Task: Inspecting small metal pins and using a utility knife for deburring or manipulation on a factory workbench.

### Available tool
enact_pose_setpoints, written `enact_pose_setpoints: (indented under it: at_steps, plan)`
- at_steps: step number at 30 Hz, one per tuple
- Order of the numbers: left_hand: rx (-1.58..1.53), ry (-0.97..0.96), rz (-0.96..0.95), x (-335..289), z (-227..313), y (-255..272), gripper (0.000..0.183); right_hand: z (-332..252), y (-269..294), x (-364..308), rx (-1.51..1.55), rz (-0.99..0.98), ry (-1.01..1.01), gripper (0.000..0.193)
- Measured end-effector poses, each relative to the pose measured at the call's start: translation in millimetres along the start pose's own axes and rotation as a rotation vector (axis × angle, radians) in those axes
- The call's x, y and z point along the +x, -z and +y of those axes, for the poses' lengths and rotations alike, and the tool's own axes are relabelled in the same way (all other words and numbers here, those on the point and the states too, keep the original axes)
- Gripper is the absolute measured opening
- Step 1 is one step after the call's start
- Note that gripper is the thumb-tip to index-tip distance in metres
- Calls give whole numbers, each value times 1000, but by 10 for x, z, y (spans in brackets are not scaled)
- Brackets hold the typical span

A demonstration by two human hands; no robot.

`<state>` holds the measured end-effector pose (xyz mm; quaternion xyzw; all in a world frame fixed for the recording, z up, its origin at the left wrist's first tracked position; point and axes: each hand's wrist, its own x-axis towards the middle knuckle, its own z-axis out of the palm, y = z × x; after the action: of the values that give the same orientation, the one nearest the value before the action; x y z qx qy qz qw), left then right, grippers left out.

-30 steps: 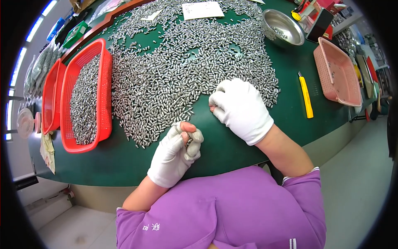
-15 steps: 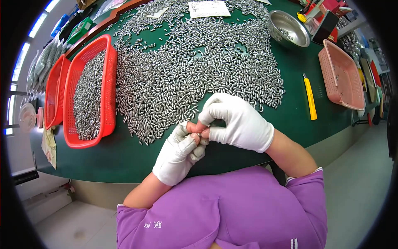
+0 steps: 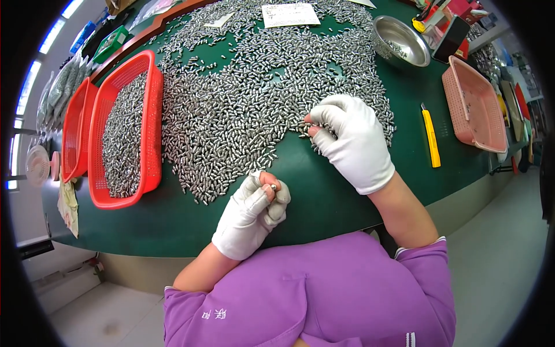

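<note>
Now your hands are apart, where half a second ago their fingertips met over the near edge of the table (image 3: 324, 208). Your left hand (image 3: 244, 218) has hardly moved; its bare thumb and forefinger pinch a small metal piece (image 3: 273, 187), the end of which shows between the tips. Your right hand (image 3: 359, 144) has gone forward and to the right, and its curled fingers are at the near edge of the heap of metal pieces (image 3: 231, 121). Thumb and forefinger stand a little apart there; whether they grip a piece, you cannot tell from this view. To the left of the heap, the red basket (image 3: 152, 139) holds more such pieces, as before. To the right lies the yellow cutter (image 3: 431, 139), with the pink basket (image 3: 457, 107) beyond it. Farther off are the steel bowl (image 3: 417, 40), with some pieces inside, and a white sheet (image 3: 290, 15) on the heap.
</note>
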<state>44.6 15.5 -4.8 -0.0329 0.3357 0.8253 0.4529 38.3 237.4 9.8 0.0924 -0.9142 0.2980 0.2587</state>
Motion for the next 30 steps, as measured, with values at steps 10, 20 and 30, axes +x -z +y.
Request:
enact_pose_setpoints:
  at_steps: [10,20,30]
  plan:
    - [-72,-26,5,-11,-27,15,23,0,-94,-27,-158,-171,94,10]
    - [-42,-16,65,-3,-6,-38,25,-185,-97,-44,466,-318,34,13]
    - [1,-24,38,-17,-16,-20,8,-208,-65,-35,608,-384,-63,16]
